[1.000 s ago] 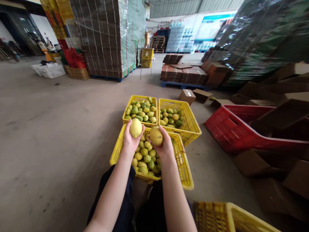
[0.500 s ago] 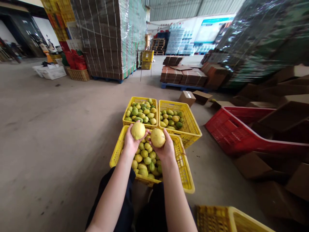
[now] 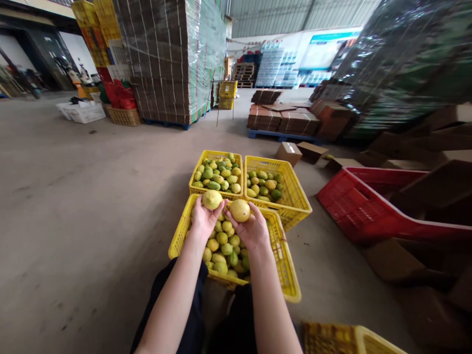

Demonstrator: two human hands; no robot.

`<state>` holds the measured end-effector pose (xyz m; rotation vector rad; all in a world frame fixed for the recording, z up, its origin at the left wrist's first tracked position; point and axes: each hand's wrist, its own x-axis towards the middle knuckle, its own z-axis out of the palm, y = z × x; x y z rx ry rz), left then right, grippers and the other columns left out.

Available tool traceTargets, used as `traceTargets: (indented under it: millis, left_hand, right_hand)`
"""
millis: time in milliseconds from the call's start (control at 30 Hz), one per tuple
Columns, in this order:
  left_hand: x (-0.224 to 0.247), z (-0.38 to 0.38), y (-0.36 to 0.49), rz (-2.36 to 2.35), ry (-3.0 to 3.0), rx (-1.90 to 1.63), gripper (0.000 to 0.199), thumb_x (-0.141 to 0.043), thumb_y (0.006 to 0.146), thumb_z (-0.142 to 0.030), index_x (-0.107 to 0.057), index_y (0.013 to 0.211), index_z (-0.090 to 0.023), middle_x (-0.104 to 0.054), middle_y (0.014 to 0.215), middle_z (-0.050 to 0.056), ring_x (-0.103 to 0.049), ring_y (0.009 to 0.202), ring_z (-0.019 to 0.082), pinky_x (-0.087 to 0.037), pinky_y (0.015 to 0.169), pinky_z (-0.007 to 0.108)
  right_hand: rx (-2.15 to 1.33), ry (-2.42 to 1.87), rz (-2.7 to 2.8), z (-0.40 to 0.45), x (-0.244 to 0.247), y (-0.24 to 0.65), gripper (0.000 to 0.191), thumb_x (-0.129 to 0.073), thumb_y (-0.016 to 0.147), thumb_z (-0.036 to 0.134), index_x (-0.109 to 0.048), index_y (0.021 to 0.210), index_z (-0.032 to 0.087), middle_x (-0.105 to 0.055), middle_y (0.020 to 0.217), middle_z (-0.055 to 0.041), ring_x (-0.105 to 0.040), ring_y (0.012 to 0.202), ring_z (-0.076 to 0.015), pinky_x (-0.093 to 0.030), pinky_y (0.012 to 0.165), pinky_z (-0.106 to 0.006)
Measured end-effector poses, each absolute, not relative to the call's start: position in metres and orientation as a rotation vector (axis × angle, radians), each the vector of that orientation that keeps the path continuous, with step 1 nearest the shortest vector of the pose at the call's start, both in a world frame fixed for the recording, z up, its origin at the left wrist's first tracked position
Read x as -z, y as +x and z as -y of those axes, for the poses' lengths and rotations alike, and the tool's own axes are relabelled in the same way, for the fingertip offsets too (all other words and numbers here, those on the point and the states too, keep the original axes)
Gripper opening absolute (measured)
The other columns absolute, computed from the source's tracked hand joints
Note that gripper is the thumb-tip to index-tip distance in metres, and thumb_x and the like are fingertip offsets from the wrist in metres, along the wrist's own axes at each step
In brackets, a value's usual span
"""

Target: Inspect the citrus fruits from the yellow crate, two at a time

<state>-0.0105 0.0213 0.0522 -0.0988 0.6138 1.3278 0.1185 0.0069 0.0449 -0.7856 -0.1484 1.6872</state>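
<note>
My left hand (image 3: pixel 205 216) holds a round yellow fruit (image 3: pixel 212 200) in its fingers. Close beside it, my right hand (image 3: pixel 253 227) is closed on another yellow fruit (image 3: pixel 240 211) with a small dark spot. Both fruits are above the near yellow crate (image 3: pixel 290 268), which holds many yellow-green fruits (image 3: pixel 222 238). My forearms cover part of that crate. Behind it stand two more yellow crates: the back left crate (image 3: pixel 194 168) is full of green and yellow fruits, and the back right crate (image 3: pixel 297 192) has fruits mostly on its left side.
A red crate (image 3: pixel 342 206) with cardboard boxes lies at the right. Part of another yellow crate (image 3: pixel 332 338) shows at the bottom right. Farther back are a small carton (image 3: pixel 288 153), a pallet of flattened cardboard (image 3: pixel 280 120) and a tall wrapped stack (image 3: pixel 162 64).
Both fruits have turned a little in my hands, and the right one now shows its dark spot. The whole view has shifted slightly, with the crates appearing a bit lower and farther right.
</note>
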Motion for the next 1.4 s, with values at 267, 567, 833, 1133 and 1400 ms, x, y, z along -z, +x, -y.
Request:
traceTargets:
  millis: [267,567,833,1133,1400]
  left_hand:
    - [-0.050,-0.023,-0.011,-0.632,-0.094,-1.334,0.041,-0.042,0.096,-0.037,-0.060,0.118,-0.008,-0.070,0.093,0.016,-0.071,0.093,0.025,-0.060,0.059,0.022]
    - [-0.052,-0.022,-0.009,-0.661,-0.069,-1.330,0.040,-0.042,0.096,-0.036,-0.061,0.118,-0.009,-0.069,0.089,0.014,-0.072,0.084,0.023,-0.059,0.058,0.022]
    - [-0.052,-0.021,-0.009,-0.666,-0.011,-1.340,0.037,-0.043,0.096,-0.034,-0.062,0.112,-0.008,-0.068,0.081,0.012,-0.071,0.080,0.022,-0.060,0.058,0.023]
    - [-0.052,-0.021,-0.008,-0.673,0.013,-1.334,0.035,-0.041,0.096,-0.034,-0.061,0.105,-0.007,-0.068,0.079,0.012,-0.070,0.075,0.021,-0.059,0.058,0.023]
    - [-0.053,-0.021,-0.009,-0.686,0.016,-1.337,0.032,-0.043,0.094,-0.033,-0.061,0.107,-0.009,-0.067,0.080,0.010,-0.070,0.078,0.021,-0.059,0.058,0.024]
  right_hand:
    - [-1.683,-0.782,0.154,-0.007,-0.045,0.119,0.016,-0.057,0.084,0.027,-0.064,0.089,0.013,-0.073,0.072,-0.0095,-0.073,0.068,-0.0219,-0.062,0.060,-0.030]
    - [-1.646,-0.814,0.120,-0.004,-0.052,0.116,0.013,-0.052,0.087,0.026,-0.061,0.088,0.016,-0.073,0.070,-0.0056,-0.072,0.066,-0.0204,-0.063,0.063,-0.033]
    - [-1.629,-0.804,0.156,-0.007,-0.044,0.118,0.010,-0.060,0.081,0.025,-0.061,0.087,0.017,-0.073,0.072,-0.0054,-0.071,0.067,-0.0212,-0.063,0.065,-0.036]
    - [-1.625,-0.829,0.149,-0.007,-0.044,0.118,0.011,-0.057,0.083,0.025,-0.061,0.089,0.017,-0.073,0.074,-0.0057,-0.071,0.069,-0.0216,-0.063,0.067,-0.037]
    - [-1.634,-0.832,0.161,-0.007,-0.045,0.118,0.009,-0.061,0.078,0.025,-0.061,0.085,0.018,-0.072,0.073,-0.0040,-0.070,0.069,-0.0201,-0.062,0.066,-0.036]
